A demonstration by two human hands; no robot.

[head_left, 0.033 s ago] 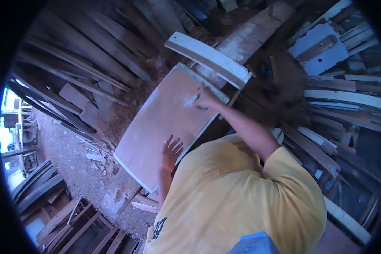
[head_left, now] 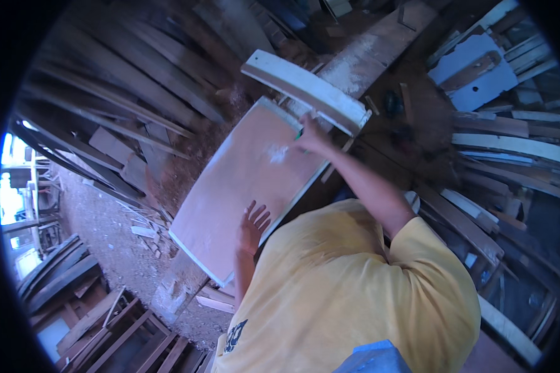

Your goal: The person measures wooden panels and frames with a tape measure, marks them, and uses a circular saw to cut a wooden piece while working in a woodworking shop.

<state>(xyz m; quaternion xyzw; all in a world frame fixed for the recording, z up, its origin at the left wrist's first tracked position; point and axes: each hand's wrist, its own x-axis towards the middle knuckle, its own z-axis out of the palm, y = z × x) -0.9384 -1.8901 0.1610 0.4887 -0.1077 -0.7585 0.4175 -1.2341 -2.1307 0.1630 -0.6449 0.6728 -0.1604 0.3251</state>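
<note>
One board [head_left: 243,186]: left hand [head_left: 252,225] flat on it, right hand [head_left: 310,135] pressing a green tool.

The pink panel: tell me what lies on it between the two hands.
In the head view, only the panel's own bare, dusty face lies between the left hand flat on it and the right hand, apart from a whitish smudge near the right hand.

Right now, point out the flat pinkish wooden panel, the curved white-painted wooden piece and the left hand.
flat pinkish wooden panel [head_left: 243,174], head view, bare middle.
curved white-painted wooden piece [head_left: 298,84], head view, top face.
left hand [head_left: 252,225], head view, back of hand.
</note>
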